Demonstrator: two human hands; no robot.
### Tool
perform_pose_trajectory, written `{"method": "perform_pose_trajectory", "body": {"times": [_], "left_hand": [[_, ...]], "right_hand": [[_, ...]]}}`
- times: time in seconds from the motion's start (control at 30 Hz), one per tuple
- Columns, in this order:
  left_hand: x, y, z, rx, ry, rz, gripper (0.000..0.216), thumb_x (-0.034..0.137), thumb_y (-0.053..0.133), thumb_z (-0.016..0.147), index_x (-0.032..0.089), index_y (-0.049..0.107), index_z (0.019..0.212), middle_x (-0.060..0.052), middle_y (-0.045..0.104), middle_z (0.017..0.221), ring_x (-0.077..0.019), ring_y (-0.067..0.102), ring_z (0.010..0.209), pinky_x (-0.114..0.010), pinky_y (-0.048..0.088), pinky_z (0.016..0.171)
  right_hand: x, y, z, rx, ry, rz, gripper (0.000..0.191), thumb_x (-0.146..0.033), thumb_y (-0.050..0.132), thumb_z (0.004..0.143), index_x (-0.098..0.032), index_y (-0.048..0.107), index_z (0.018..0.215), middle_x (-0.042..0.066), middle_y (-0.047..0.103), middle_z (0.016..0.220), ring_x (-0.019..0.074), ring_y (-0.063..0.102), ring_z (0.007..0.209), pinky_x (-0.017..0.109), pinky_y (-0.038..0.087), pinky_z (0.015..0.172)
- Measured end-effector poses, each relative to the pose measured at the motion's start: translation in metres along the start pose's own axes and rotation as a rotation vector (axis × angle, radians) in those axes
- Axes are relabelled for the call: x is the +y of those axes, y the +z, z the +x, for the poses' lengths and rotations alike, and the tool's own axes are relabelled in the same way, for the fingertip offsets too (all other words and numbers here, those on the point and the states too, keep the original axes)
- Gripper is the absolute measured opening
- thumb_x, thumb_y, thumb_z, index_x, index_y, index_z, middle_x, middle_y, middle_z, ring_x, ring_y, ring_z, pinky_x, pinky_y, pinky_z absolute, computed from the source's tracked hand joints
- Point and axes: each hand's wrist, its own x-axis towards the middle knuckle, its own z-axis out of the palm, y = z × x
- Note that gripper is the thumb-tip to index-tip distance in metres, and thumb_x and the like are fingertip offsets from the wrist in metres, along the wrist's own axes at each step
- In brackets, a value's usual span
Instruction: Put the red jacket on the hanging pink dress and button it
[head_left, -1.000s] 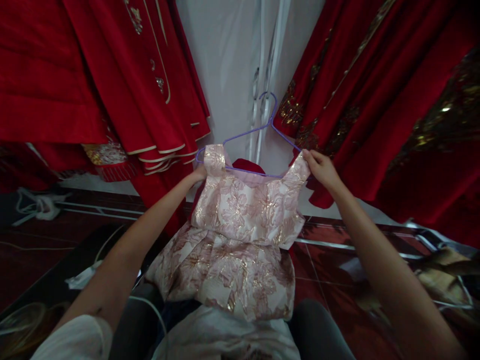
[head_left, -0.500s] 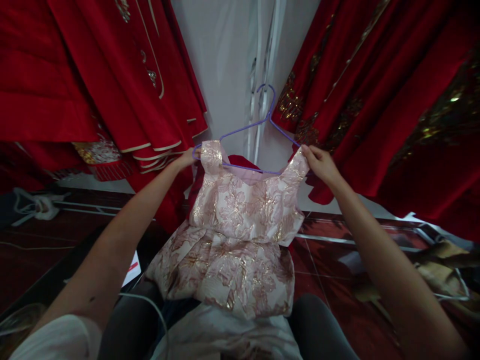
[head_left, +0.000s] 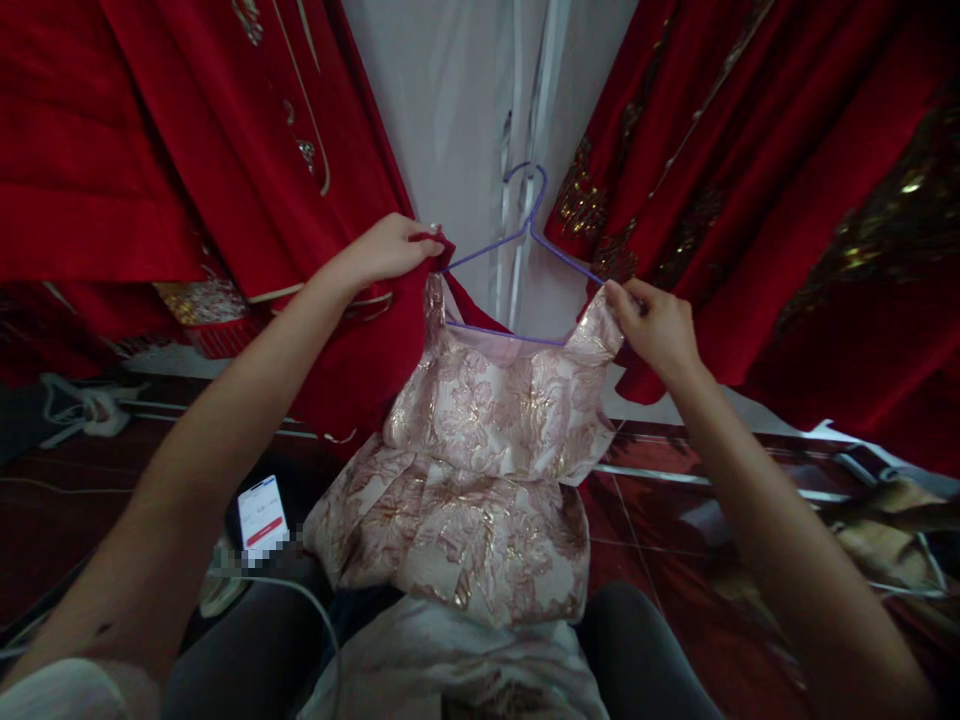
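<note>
A pink and cream brocade dress (head_left: pixel 495 410) with gold flowers hangs on a purple wire hanger (head_left: pixel 491 248) and drapes down over my lap. My right hand (head_left: pixel 660 325) is closed on the dress's right shoulder strap, close to the hanger's end. Up beside the hanger's left arm, my left hand (head_left: pixel 397 248) pinches the edge of a red cloth (head_left: pixel 375 365), which spreads behind the dress. The left strap sits over the hanger just below that hand. What kind of garment the red cloth is I cannot make out.
Red garments with gold trim (head_left: pixel 300 120) hang at left, and sequined red ones (head_left: pixel 720 180) at right. Between them is a pale wall (head_left: pixel 435 100) with metal poles. A lit phone (head_left: pixel 262 515) lies by my left knee; a white cable (head_left: pixel 300 590) crosses my leg.
My left hand has left the hanger's left end and moved up, now pinching the red cloth, which is raised beside the strap. My right hand keeps its hold on the strap.
</note>
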Motion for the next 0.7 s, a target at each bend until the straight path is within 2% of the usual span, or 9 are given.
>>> {"method": "perform_pose_trajectory", "body": {"times": [0.1,0.2,0.3,0.37,0.47,0.53,0.57,0.63,0.7], "left_hand": [[0.030,0.020,-0.003,0.035,0.152,-0.096,0.027,0.039,0.058,0.084,0.013,0.064,0.081,-0.001,0.056,0.073,-0.0196,0.058,0.089,-0.032,0.044,0.083],[0.041,0.036,-0.002,0.070,0.257,-0.124,0.035,0.047,0.054,0.087,0.014,0.065,0.081,-0.002,0.056,0.076,-0.0202,0.057,0.092,-0.033,0.043,0.086],[0.029,0.043,0.000,-0.084,0.276,-0.038,0.032,0.047,0.063,0.079,0.015,0.068,0.080,-0.004,0.060,0.085,-0.0206,0.057,0.096,-0.034,0.042,0.090],[0.012,0.045,0.001,-0.218,0.249,0.017,0.028,0.043,0.066,0.075,0.016,0.070,0.082,-0.005,0.062,0.089,-0.0205,0.058,0.095,-0.034,0.042,0.090],[-0.015,0.048,0.002,-0.337,0.202,0.089,0.025,0.039,0.064,0.074,0.018,0.072,0.083,-0.004,0.064,0.088,-0.0192,0.059,0.090,-0.033,0.044,0.088],[-0.028,0.051,0.003,-0.348,0.174,0.143,0.026,0.039,0.065,0.072,0.018,0.073,0.084,-0.004,0.064,0.087,-0.0189,0.059,0.090,-0.032,0.044,0.088],[-0.032,0.053,0.002,-0.350,0.164,0.168,0.027,0.040,0.065,0.071,0.018,0.073,0.085,-0.005,0.064,0.087,-0.0192,0.059,0.091,-0.031,0.043,0.089],[-0.036,0.054,0.001,-0.362,0.160,0.198,0.028,0.041,0.065,0.071,0.018,0.074,0.086,-0.006,0.064,0.087,-0.0203,0.059,0.094,-0.032,0.043,0.090],[-0.035,0.051,-0.001,-0.378,0.170,0.203,0.029,0.041,0.064,0.072,0.018,0.075,0.086,-0.007,0.064,0.088,-0.0207,0.058,0.094,-0.032,0.042,0.091]], "right_hand": [[-0.006,-0.003,-0.002,-0.020,0.007,0.026,0.046,-0.059,0.038,0.090,-0.021,0.055,0.071,0.002,0.054,0.060,0.0158,0.048,0.057,0.027,0.029,0.055],[-0.005,0.001,-0.002,-0.056,0.006,0.095,0.047,-0.060,0.039,0.090,-0.021,0.052,0.066,0.001,0.052,0.058,0.0145,0.047,0.056,0.026,0.029,0.054],[0.006,0.012,0.006,-0.130,0.054,0.187,0.053,-0.063,0.040,0.088,-0.020,0.046,0.057,0.000,0.045,0.050,0.0142,0.046,0.054,0.026,0.030,0.051],[0.016,0.021,0.017,-0.209,0.169,0.257,0.054,-0.062,0.042,0.087,-0.021,0.042,0.051,0.000,0.041,0.044,0.0141,0.045,0.050,0.026,0.030,0.048],[0.023,0.030,0.039,-0.547,0.396,0.441,0.044,-0.051,0.055,0.082,-0.019,0.051,0.051,0.002,0.053,0.049,0.0159,0.052,0.052,0.027,0.040,0.049],[0.019,0.035,0.056,-0.855,0.467,0.553,0.028,-0.040,0.066,0.075,-0.018,0.060,0.058,0.005,0.065,0.063,0.0188,0.061,0.062,0.029,0.049,0.058],[0.014,0.038,0.064,-0.940,0.463,0.567,0.021,-0.035,0.070,0.071,-0.018,0.063,0.062,0.006,0.069,0.070,0.0200,0.064,0.067,0.031,0.051,0.061],[0.002,0.048,0.076,-0.894,0.416,0.505,0.014,-0.029,0.075,0.064,-0.019,0.066,0.065,0.007,0.071,0.079,0.0213,0.068,0.073,0.034,0.053,0.064],[-0.010,0.061,0.083,-0.663,0.357,0.428,0.015,-0.029,0.076,0.063,-0.019,0.067,0.069,0.006,0.072,0.086,0.0212,0.069,0.077,0.035,0.051,0.064]]}}
